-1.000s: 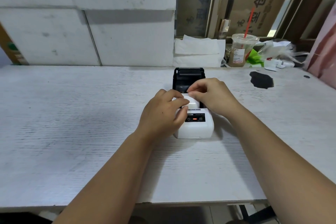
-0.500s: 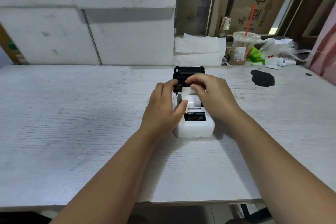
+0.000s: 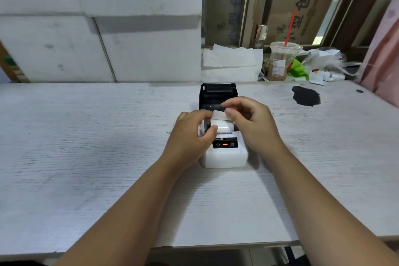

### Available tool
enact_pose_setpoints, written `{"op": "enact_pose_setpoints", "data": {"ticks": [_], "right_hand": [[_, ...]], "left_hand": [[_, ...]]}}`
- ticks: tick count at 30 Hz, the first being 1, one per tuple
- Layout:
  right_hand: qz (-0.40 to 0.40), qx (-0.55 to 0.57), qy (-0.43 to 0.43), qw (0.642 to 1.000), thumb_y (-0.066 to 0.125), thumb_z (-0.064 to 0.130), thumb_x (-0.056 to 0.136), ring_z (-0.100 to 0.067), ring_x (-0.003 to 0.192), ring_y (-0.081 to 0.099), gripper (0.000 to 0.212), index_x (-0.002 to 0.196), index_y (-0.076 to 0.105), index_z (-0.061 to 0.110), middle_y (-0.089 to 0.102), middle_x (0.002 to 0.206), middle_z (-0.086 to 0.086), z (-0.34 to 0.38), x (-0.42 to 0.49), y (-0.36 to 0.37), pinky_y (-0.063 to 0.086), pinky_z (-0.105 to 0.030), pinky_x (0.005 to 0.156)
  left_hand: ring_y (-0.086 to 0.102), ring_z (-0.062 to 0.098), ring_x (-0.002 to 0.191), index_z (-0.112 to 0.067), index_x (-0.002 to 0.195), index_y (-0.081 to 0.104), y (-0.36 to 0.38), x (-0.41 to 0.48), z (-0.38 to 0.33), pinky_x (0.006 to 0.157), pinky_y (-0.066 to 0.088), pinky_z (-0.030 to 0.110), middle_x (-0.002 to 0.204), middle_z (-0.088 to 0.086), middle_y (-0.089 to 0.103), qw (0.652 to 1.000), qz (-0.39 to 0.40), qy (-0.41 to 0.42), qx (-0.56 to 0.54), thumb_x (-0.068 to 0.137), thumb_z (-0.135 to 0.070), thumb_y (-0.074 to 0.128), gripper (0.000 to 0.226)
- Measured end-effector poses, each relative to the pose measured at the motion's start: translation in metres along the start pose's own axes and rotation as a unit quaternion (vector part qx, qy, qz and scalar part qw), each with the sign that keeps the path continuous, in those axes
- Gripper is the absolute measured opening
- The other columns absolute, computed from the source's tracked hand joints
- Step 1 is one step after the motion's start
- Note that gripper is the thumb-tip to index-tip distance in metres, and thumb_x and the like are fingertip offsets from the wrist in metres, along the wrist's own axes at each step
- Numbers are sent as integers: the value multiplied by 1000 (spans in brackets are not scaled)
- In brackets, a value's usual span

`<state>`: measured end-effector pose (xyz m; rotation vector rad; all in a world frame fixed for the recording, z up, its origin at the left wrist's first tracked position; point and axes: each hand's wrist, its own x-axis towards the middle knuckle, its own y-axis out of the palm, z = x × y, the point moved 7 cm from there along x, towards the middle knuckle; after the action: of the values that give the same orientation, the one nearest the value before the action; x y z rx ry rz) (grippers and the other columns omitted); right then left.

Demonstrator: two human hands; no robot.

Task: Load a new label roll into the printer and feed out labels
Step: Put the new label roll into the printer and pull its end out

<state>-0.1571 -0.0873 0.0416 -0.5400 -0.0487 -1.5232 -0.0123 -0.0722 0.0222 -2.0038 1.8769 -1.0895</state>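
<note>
A small white label printer (image 3: 225, 154) stands in the middle of the white table (image 3: 86, 147), its black lid (image 3: 218, 93) swung open towards the back. A red light shows on its black control strip. A white label roll (image 3: 222, 125) lies in the open bay. My right hand (image 3: 250, 123) pinches the free end of the label strip (image 3: 218, 115) between thumb and forefinger, lifted above the roll. My left hand (image 3: 191, 136) is curled round the printer's left side, its thumb on the roll and its fingers at the strip's left edge.
At the back right stand a plastic cup (image 3: 280, 61) with a red straw, folded white paper (image 3: 231, 62), green scraps and a plastic bag (image 3: 328, 60). A black stain (image 3: 306, 95) marks the table right of the printer. White boards line the back left.
My right hand has drawn the end of the label strip up and away from the roll. My left hand slid forward along the printer's left side, thumb staying on the roll.
</note>
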Motion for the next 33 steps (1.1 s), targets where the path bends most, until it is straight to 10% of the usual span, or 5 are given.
{"op": "enact_pose_setpoints", "data": {"ticks": [12, 22, 33], "right_hand": [[4, 95, 4, 995, 70, 4, 79, -12, 76, 68, 17, 85, 69, 20, 68, 74, 0, 1, -5, 3, 54, -24, 70], [72, -22, 31, 997, 70, 27, 81, 4, 111, 54, 28, 108, 64, 33, 63, 114, 15, -8, -11, 2, 39, -7, 86], [58, -2, 114, 992, 65, 16, 80, -14, 102, 63, 20, 91, 72, 31, 69, 104, 4, -28, -11, 6, 49, -33, 94]], "left_hand": [[45, -14, 85, -26, 94, 68, 2, 2, -7, 74, 32, 12, 92, -12, 59, 999, -39, 28, 8, 82, -17, 61, 16], [47, 15, 90, -22, 88, 73, -3, 2, -13, 77, 28, 3, 88, -17, 57, 995, -54, 53, 60, 86, -17, 61, 13], [48, 17, 83, -21, 94, 73, -2, -1, -21, 72, 33, 19, 86, -4, 67, 984, -60, 135, 99, 87, -34, 47, 30]]}}
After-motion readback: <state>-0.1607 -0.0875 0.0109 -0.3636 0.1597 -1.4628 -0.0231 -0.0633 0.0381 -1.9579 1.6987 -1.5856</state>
